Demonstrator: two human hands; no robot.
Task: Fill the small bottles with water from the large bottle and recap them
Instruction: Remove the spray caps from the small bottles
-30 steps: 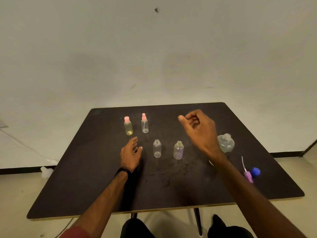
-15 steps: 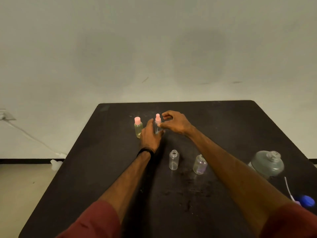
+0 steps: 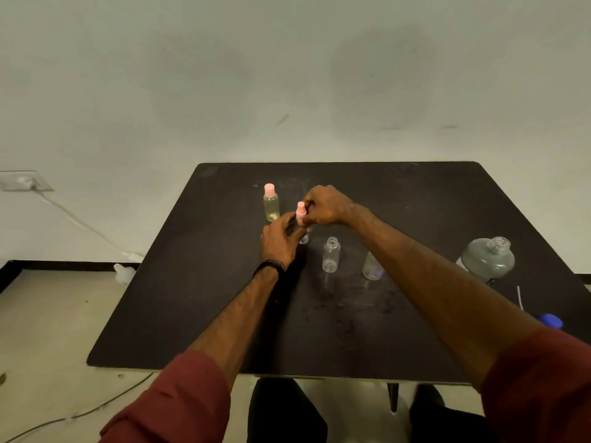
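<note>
My left hand (image 3: 279, 238) grips the body of a small clear spray bottle (image 3: 303, 238), held slightly above the black table (image 3: 415, 193). Its pink spray cap (image 3: 300, 211) is pinched by the fingers of my right hand (image 3: 326, 206). A yellowish small bottle with a pink cap (image 3: 271, 203) stands just behind and to the left. Two uncapped small bottles stand in the middle: a clear one (image 3: 331, 254) and a purplish one (image 3: 372, 269), partly hidden by my right forearm. The large uncapped bottle (image 3: 488, 258) with water stands at the right.
A blue cap (image 3: 550, 321) and a thin white spray tube (image 3: 520, 298) lie near the table's right front edge. A white cable and plug (image 3: 76, 222) run along the floor at the left. My legs show under the table's front edge.
Both hands came together on the clear spray bottle, which now sits lifted and nearer to me. My right hand has closed on its pink cap. The camera has moved closer.
</note>
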